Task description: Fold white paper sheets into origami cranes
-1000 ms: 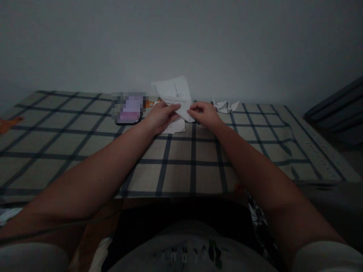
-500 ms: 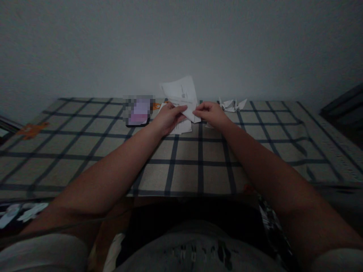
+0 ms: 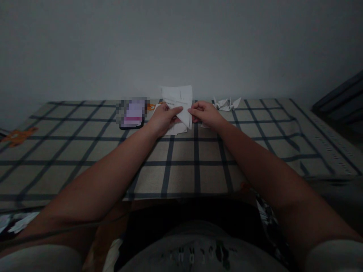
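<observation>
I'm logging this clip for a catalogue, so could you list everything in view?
paper sheet: one, white with print, held up near the table's far edge
loose papers: count unclear, white, flat beneath the hands
paper cranes: seemingly two, white, right of the hands
phone: one, dark, screen lit, left of the hands
tablecloth: one, beige with dark grid, covering the table
orange figure: one, orange, far left on the cloth
left hand: pinching the sheet's left side
right hand: pinching the sheet's right edge
</observation>
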